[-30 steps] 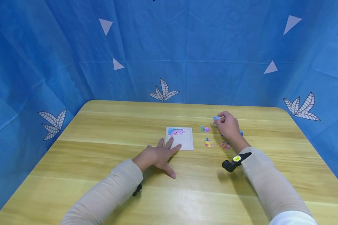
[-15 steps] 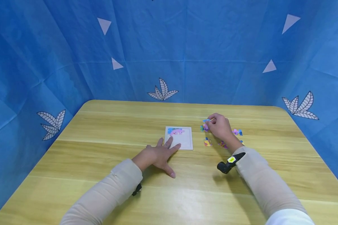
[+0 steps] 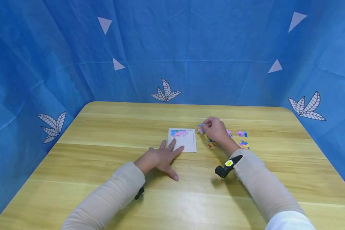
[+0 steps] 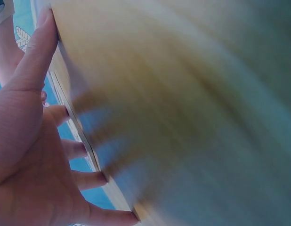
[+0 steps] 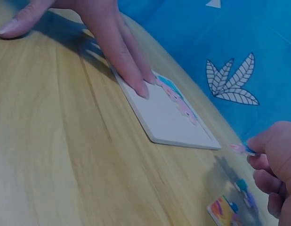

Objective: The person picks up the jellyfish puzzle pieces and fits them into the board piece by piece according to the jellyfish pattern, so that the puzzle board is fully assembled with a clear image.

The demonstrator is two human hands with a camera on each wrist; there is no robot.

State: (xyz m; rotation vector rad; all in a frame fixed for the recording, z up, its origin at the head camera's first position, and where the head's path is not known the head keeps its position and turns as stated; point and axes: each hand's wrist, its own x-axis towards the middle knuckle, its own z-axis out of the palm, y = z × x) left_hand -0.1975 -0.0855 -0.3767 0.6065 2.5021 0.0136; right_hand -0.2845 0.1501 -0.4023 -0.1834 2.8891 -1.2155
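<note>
A white puzzle tray [image 3: 192, 142] lies on the table, with joined pieces showing a pink face [image 3: 180, 134] along its top left. My left hand [image 3: 162, 158] is spread flat, its fingertips resting on the tray's lower left part; the left wrist view shows the fingers [image 4: 91, 180] straight. Just right of the tray, my right hand [image 3: 217, 129] pinches a blue and pink puzzle piece [image 3: 201, 128] between thumb and fingers. In the right wrist view that piece [image 5: 241, 149] is held above the table, beside the tray's corner.
Loose puzzle pieces lie right of the tray: a yellow one [image 3: 211, 144], a pink and blue one [image 3: 242, 133], another yellow one [image 3: 244, 145] and others partly under my right hand. A blue curtain [image 3: 187, 51] hangs behind the wooden table [image 3: 118, 121].
My right hand has moved left toward the tray with the pinched piece, uncovering pieces on the right. My left hand has stayed on the tray.
</note>
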